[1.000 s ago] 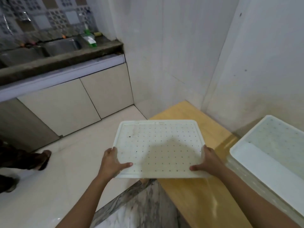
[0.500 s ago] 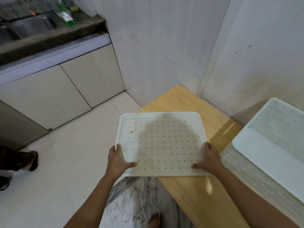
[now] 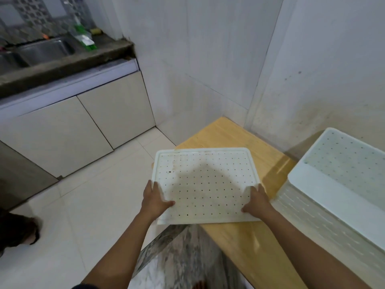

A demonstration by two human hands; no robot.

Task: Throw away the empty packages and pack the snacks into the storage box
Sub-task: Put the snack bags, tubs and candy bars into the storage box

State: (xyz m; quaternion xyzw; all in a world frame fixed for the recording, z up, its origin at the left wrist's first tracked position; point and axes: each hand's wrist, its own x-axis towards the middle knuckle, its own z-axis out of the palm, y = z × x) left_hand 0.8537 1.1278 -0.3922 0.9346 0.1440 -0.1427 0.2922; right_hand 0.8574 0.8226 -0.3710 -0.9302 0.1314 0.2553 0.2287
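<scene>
A flat white lid (image 3: 205,184) dotted with small holes lies level over the left end of the wooden table (image 3: 239,138), its left part overhanging the floor. My left hand (image 3: 155,198) grips its near left edge, thumb on top. My right hand (image 3: 257,200) grips its near right edge the same way. The white storage box (image 3: 325,207) stands on the table at the right, open at the top, with a perforated bottom showing inside. No snacks or packages are in view.
White walls meet in a corner behind the table. A counter with a steel sink (image 3: 41,51) and a green bottle (image 3: 84,38) runs along the left, above beige cabinet doors (image 3: 83,122). Another person's foot (image 3: 18,230) is on the floor at far left.
Both hands have kept hold of the lid over the table's left end. The view dipped, then lifted back toward the counter. The foot at the left shifted.
</scene>
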